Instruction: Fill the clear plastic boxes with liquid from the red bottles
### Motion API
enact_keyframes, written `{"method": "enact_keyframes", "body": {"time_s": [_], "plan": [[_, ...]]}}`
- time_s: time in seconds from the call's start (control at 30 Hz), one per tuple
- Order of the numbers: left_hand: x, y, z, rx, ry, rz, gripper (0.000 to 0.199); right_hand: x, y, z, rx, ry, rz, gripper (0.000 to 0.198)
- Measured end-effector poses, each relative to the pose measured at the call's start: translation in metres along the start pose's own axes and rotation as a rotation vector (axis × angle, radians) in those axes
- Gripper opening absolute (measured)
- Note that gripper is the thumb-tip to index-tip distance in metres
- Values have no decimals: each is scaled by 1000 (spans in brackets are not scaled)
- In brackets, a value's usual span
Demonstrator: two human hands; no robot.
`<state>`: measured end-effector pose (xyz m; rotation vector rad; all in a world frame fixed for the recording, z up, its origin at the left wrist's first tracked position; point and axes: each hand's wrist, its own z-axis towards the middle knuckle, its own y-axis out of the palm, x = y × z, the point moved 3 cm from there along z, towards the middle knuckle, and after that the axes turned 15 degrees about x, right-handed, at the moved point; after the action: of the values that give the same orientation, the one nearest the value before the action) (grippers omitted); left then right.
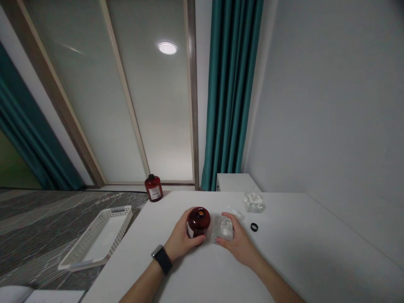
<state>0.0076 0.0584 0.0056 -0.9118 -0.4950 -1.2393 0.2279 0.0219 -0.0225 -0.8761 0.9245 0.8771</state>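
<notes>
In the head view my left hand (184,235), with a dark watch on the wrist, is wrapped round a dark red bottle (199,219) with an uncapped round mouth on top. Right beside it, my right hand (235,240) grips a clear square plastic package (221,228); its contents are too blurred to name. Bottle and package stand side by side over the white table. To the right of my right hand lies a black ring (254,227). A strip of clear plastic (236,212) is just behind that hand.
Another red bottle (153,189), with a black top and white label, stands at the table's far left corner. A clear crumpled package (253,203) lies at the back right. Left of the table (202,282) is a white perforated basket (97,240). A white cabinet (236,182) stands behind.
</notes>
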Motion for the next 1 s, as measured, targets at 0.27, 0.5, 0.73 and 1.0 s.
{"method": "enact_keyframes", "body": {"time_s": [0.27,0.5,0.73,1.0], "plan": [[6,-10,3,-13,228,311,81,-21,-16,-9,-6,26,-42,74],[6,-7,0,-79,357,436,88,-18,-17,-10,6,34,-50,86],[8,-8,1,-156,353,410,89,-12,-20,-11,-4,15,-63,86],[16,-10,0,-201,345,404,83,-25,-26,-9,-53,-67,-145,94]]}}
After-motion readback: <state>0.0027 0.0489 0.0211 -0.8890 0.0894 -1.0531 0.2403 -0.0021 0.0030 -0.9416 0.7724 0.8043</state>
